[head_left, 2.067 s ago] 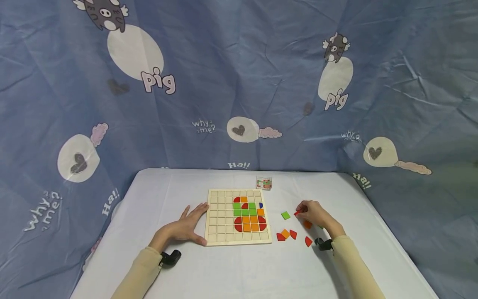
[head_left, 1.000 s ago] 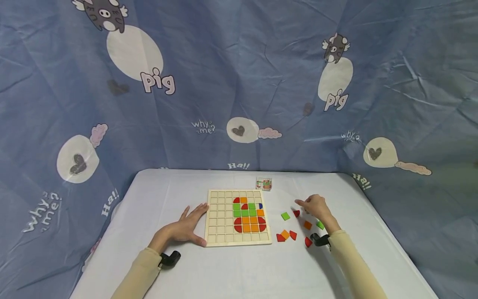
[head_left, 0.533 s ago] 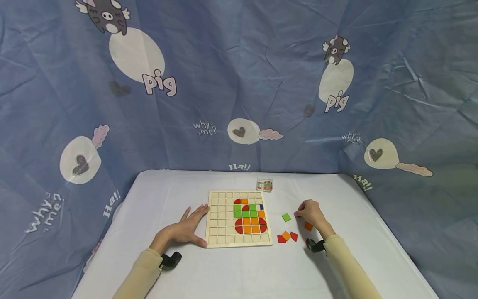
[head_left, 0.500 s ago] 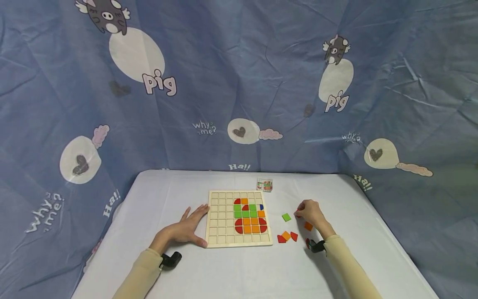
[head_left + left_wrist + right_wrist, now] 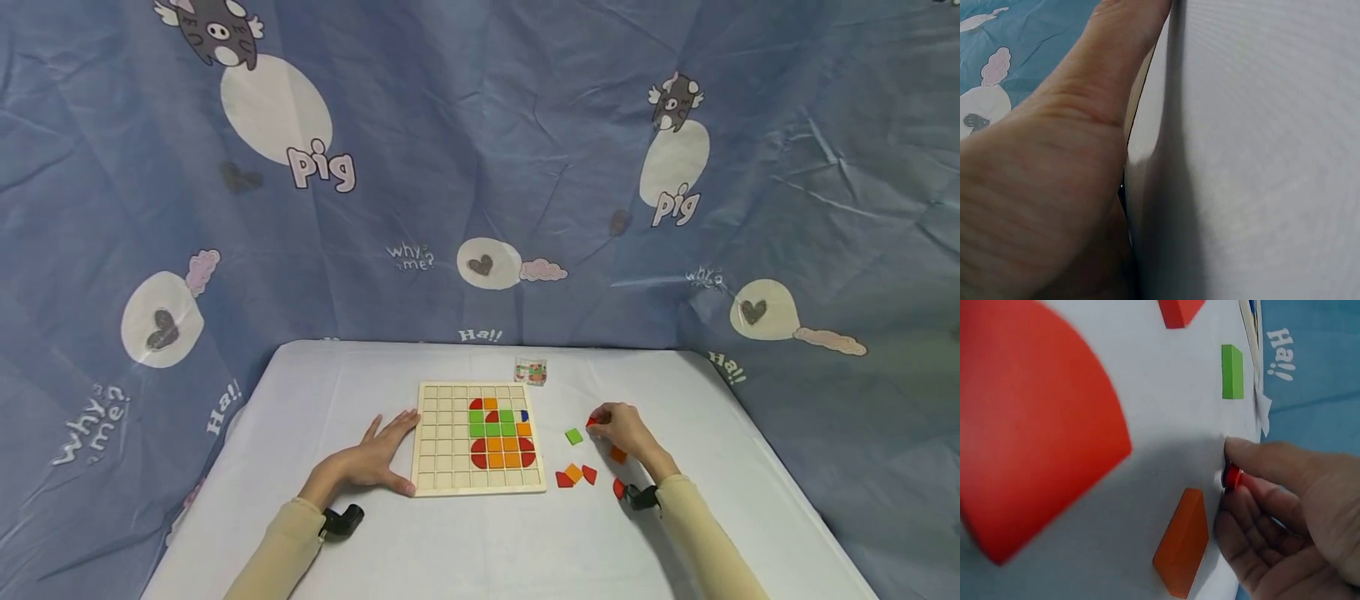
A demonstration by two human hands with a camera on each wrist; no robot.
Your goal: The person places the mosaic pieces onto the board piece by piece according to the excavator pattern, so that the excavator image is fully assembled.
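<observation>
My right hand (image 5: 624,427) pinches a red quarter-circle tile (image 5: 591,422) between thumb and fingertips, right of the board. In the right wrist view the red tile's edge (image 5: 1233,477) shows between the fingers, at or just over the white tabletop. My left hand (image 5: 372,462) lies with fingers spread along the left edge of a wooden grid board (image 5: 445,450), fingertips and thumb against its rim. Green, orange and red tiles and one small blue piece (image 5: 524,416) fill cells in the board's right half. The left wrist view shows mostly the hand's side and white cloth.
Near the right hand lie a green square tile (image 5: 573,436) and an orange tile (image 5: 618,454). Closer to me are another orange tile (image 5: 573,473) and red tiles (image 5: 564,480). A small printed card (image 5: 531,372) stands behind the board. A blue curtain (image 5: 480,167) hangs beyond the table.
The right hand released the red tile and lifted off with a finger extended, then came back down and pinched it again. Now the tile sits slightly farther left and back. The left hand stayed put.
</observation>
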